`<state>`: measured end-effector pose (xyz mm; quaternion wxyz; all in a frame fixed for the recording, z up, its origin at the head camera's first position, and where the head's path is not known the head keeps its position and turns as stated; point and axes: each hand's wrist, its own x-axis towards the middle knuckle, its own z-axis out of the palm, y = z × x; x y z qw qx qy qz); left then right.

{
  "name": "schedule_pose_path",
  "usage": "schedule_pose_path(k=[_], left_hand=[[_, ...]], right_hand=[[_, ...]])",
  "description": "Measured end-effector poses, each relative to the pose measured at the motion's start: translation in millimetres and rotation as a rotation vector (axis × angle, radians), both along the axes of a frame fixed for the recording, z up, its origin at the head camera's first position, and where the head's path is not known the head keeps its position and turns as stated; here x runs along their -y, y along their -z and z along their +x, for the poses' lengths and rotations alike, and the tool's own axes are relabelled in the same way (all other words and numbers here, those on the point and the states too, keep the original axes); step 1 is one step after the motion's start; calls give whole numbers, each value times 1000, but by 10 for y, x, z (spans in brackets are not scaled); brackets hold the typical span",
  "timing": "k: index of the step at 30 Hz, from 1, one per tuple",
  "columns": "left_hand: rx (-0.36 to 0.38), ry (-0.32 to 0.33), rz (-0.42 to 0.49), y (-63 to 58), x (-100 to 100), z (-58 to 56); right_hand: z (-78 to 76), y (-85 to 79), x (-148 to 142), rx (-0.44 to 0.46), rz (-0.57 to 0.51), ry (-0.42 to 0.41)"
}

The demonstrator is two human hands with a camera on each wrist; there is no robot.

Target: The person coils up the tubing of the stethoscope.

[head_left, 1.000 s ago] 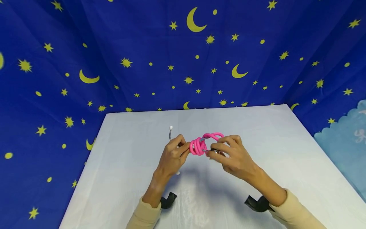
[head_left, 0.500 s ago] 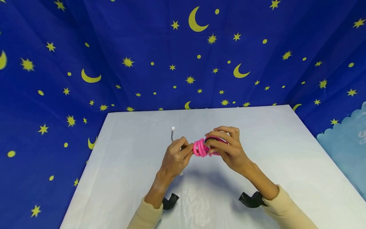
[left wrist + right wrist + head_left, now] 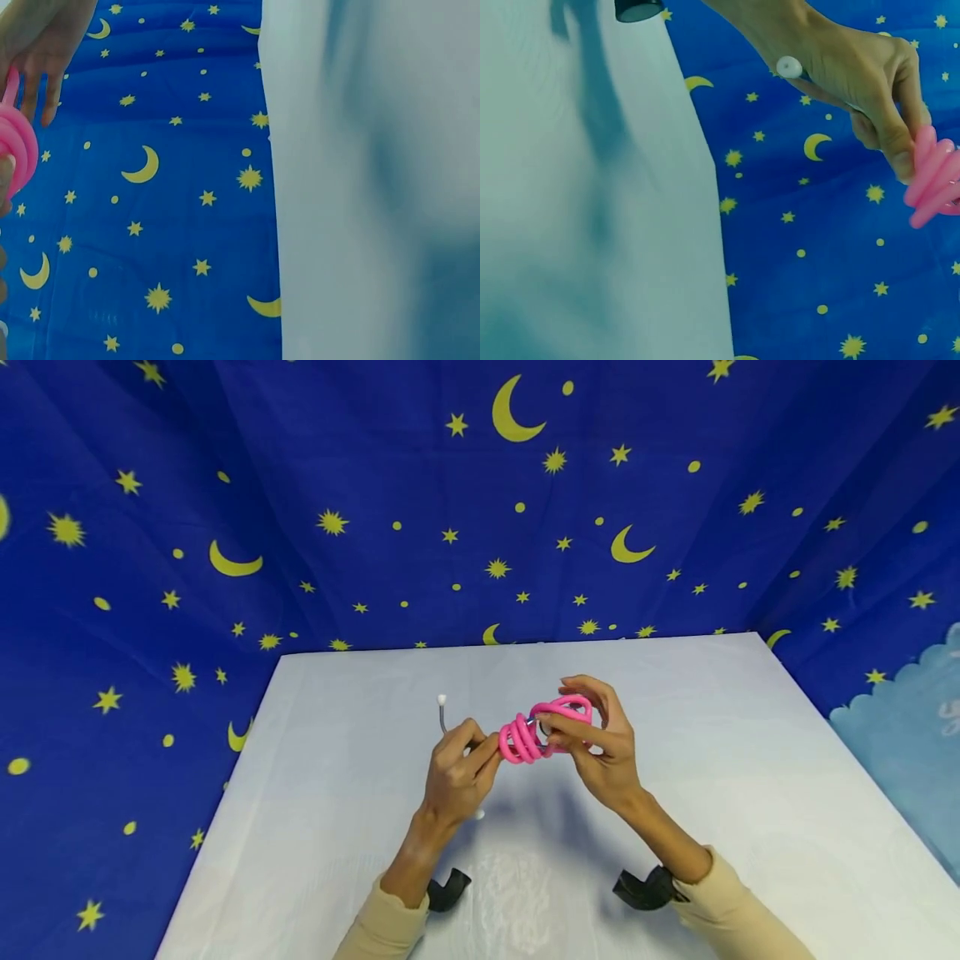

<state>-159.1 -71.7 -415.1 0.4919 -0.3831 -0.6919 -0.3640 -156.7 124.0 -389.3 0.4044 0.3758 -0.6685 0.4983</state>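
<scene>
Between the two hands, a stethoscope (image 3: 519, 740) is held over the table, its pink tubing wound in several turns. My left hand (image 3: 456, 772) pinches it at the left end of the coil. One white ear tip (image 3: 442, 700) sticks up behind that hand; a second ear tip (image 3: 479, 814) shows below it. My right hand (image 3: 611, 756) pinches the other end with thumb and index finger, beside a loose loop of tubing (image 3: 566, 703). The chest piece is mostly hidden by those fingers. In the right wrist view, the coiled tubing (image 3: 934, 176) meets the left fingertips.
A white table (image 3: 360, 693) lies under both hands. Blue cloth (image 3: 420, 468) with yellow moons and stars hangs behind it and at the sides. Light blue cloth (image 3: 907, 735) shows at the right. Black pieces (image 3: 647, 890) are strapped at both wrists.
My right hand has moved up and slightly left, and its fingers have shifted along the tubing. The pink loop showed, was covered, and shows again. My left hand keeps its pinch.
</scene>
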Motion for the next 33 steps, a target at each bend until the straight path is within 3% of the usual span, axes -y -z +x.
schedule_pose_path(k=[3,7,10,16,24,33], left_hand=[[26,6,37,1,3,-1],[64,20,86,-21,13,-7],[71,21,97,-33,8,-11],[68,33,108,-21,-14,-26],[51,14,103,-13,-5,-22],[51,-5,103,4,-10,17]], right_hand=[[-22,22,60,-31,-92,-45],[-34,11,101,-26,-117,-10],[-14,7,88,64,-100,2],[15,36,56,209,-177,-86],[64,45,47,490,-210,-155],[100,46,53,607,-233,-180]])
